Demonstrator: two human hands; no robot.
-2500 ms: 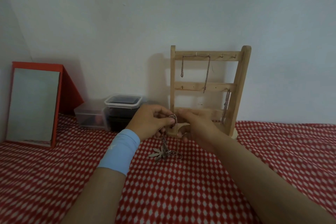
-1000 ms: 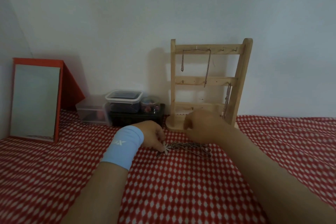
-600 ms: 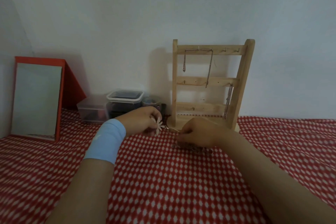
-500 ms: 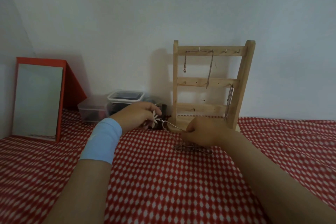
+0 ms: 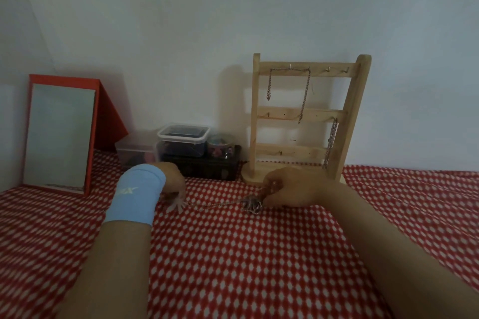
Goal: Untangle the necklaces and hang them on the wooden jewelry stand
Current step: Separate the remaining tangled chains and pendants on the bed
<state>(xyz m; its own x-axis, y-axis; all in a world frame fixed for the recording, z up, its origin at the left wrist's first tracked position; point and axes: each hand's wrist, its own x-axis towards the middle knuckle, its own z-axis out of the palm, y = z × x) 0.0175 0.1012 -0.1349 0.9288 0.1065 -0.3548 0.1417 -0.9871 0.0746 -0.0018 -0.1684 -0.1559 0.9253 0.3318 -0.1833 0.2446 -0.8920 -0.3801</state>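
Observation:
A thin silver necklace chain (image 5: 215,205) lies stretched across the red checked cloth between my two hands. My left hand (image 5: 174,182), with a light blue wristband, presses down on the white flower pendant (image 5: 176,204) at the chain's left end. My right hand (image 5: 290,188) pinches the tangled clump of chain (image 5: 252,205) at the right end. Behind my right hand the wooden jewelry stand (image 5: 305,122) stands against the wall. One chain (image 5: 305,93) hangs from its top bar and another chain (image 5: 330,142) hangs from the middle bar on the right.
A red-framed mirror (image 5: 61,132) leans at the back left. Clear plastic boxes (image 5: 181,142), a small jar (image 5: 220,149) and a dark box (image 5: 210,167) sit against the wall left of the stand. The red checked cloth (image 5: 246,261) covers the surface.
Both hands have come down to the cloth. The pendant, held up in my left hand half a second ago, now lies on the cloth, and the chain is drawn out longer between the hands.

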